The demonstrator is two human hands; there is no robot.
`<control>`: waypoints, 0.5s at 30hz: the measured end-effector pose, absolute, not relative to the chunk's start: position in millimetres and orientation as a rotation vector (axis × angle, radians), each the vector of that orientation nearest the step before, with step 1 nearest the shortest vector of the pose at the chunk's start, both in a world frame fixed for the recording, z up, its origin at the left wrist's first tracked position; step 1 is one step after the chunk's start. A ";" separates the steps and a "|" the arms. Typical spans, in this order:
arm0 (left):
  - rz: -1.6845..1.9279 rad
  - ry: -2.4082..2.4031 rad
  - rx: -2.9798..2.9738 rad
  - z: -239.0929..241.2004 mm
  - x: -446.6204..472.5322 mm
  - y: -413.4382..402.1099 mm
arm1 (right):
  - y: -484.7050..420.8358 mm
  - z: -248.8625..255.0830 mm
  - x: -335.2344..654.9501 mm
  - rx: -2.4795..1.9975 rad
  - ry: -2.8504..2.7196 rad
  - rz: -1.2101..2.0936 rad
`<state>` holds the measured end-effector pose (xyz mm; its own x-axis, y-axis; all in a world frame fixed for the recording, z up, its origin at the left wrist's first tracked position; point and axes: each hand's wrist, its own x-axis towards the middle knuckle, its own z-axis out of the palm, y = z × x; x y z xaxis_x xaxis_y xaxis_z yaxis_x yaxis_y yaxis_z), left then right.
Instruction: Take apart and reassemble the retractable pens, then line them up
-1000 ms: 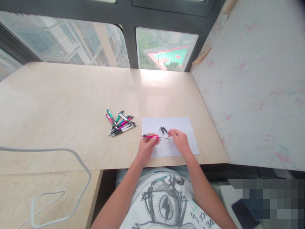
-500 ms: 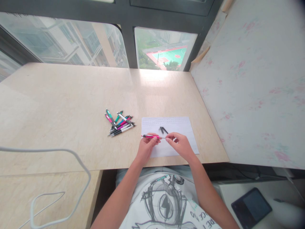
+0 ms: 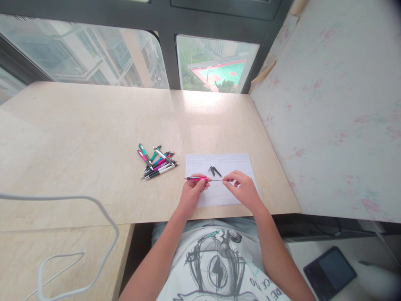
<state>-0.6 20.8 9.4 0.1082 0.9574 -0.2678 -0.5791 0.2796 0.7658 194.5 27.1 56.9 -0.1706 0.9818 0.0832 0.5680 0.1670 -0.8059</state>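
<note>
My left hand (image 3: pixel 194 191) is closed around the pink barrel of a pen (image 3: pixel 198 178), held level above a sheet of paper (image 3: pixel 224 196). A thin dark refill (image 3: pixel 216 180) sticks out of the barrel's right end. The fingertips of my right hand (image 3: pixel 240 188) pinch the refill's far end. On the paper just beyond my hands lie small black pen parts (image 3: pixel 214 171). Lines of writing run along the paper's top; my hands cover part of the sheet.
Left of the paper is a pile of several coloured pens (image 3: pixel 158 164) on the table (image 3: pixel 94 138). A white cable (image 3: pixel 103 209) loops at the lower left. A patterned wall (image 3: pixel 328 117) borders the table's right side. A dark tablet (image 3: pixel 330 272) lies at the lower right.
My right hand has moved to the right, drawing more of the refill out of the pink barrel. The left hand stays almost in place.
</note>
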 end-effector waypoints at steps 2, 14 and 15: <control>1.233 0.860 0.519 8.8 -0.7 21.2 | 28.3 51.4 203.6 -1.511 -1.825 0.837; 1.231 0.860 0.504 8.3 -0.4 21.8 | 59.6 12.9 182.5 -1.844 -1.738 0.627; 1.232 0.862 0.507 8.7 -0.3 21.8 | 60.7 12.4 181.4 -1.858 -1.743 0.602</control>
<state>-0.3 21.8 8.7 0.0881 0.9526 -0.2911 -0.6001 0.2839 0.7478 181.4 60.7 12.4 0.0739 0.9969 0.0280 0.7669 -0.0389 -0.6406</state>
